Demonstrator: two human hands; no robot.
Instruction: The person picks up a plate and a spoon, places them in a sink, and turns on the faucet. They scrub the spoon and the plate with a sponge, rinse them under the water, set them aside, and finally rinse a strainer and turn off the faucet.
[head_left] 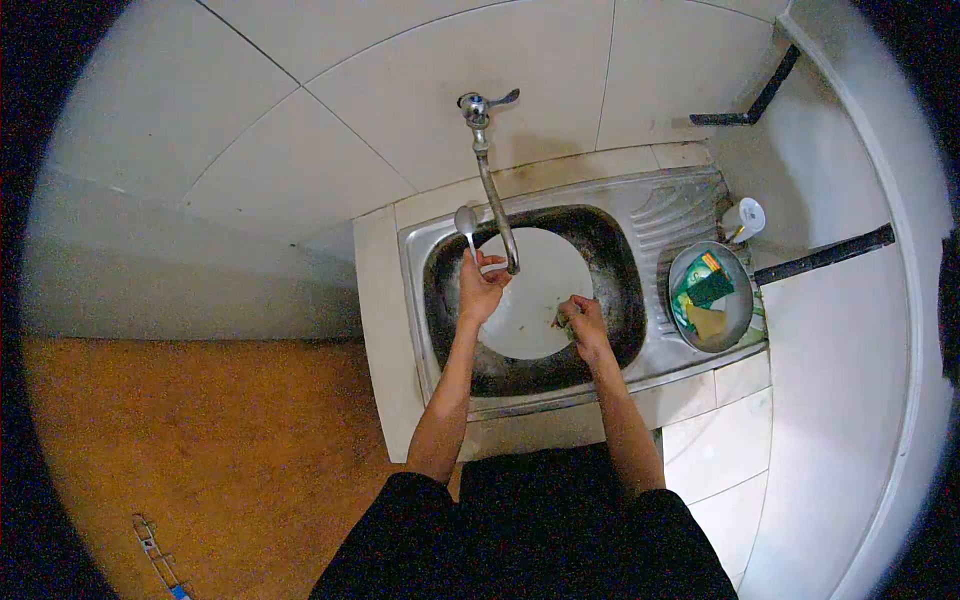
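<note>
A metal spoon stands upright, bowl up, in my left hand, beside the end of the faucet spout. Below lies a large white plate in the dark-stained steel sink. Over the plate's right edge is my right hand, its fingers closed on small greenish scraps. More small crumbs dot the plate near those fingers.
On the right drainboard sits a round metal bowl with a green sponge and packet. A white cup is behind it. The faucet handle is on the tiled wall. A wire rack lies on the floor.
</note>
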